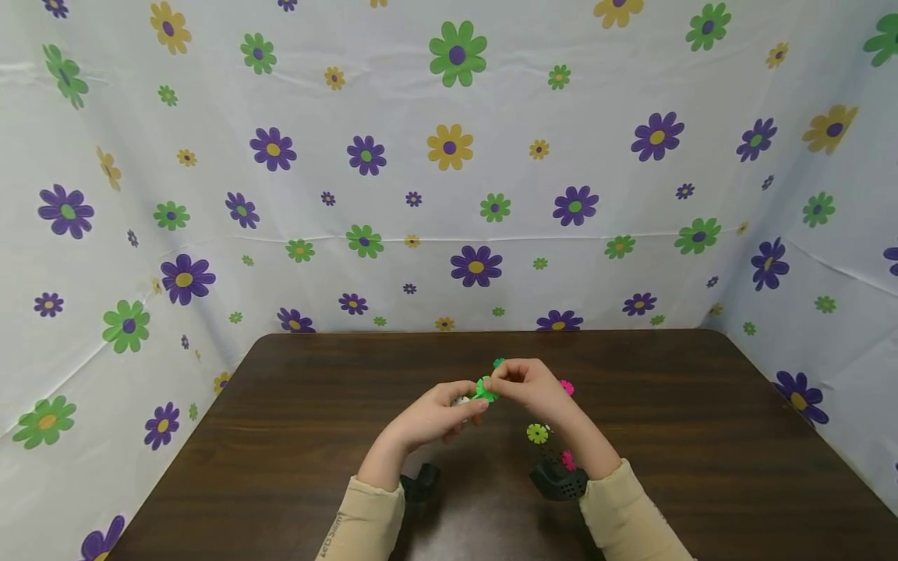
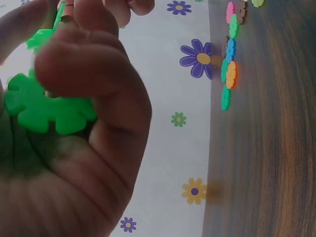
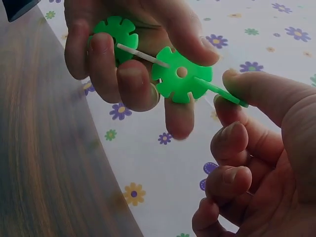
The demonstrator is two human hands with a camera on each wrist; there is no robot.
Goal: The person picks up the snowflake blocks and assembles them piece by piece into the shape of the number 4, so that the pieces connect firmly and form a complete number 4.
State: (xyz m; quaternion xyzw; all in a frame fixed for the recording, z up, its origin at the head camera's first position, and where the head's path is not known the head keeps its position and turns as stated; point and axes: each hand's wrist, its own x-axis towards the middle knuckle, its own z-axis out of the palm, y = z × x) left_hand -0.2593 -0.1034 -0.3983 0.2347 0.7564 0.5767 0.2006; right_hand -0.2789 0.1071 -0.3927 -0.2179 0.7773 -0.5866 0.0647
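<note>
My left hand point(image 1: 435, 414) holds a small chain of notched plastic discs above the table. In the right wrist view, the left thumb and fingers grip a bright green notched disc point(image 3: 173, 85). A white disc point(image 3: 142, 55), seen edge-on, joins it to a second green disc point(image 3: 126, 28) partly behind the left fingers. My right hand point(image 1: 531, 387) pinches another green disc point(image 3: 221, 92) between thumb and index finger. That disc stands edge-on against the first green one, at its slotted rim; how deep it sits cannot be told.
On the brown table point(image 1: 309, 405), loose discs lie near the right forearm: a yellow-green one point(image 1: 537, 433), a pink one point(image 1: 569, 460) and others. The left wrist view shows several more, including an orange disc point(image 2: 231, 75). Behind hangs a flower-patterned white cloth point(image 1: 393, 288).
</note>
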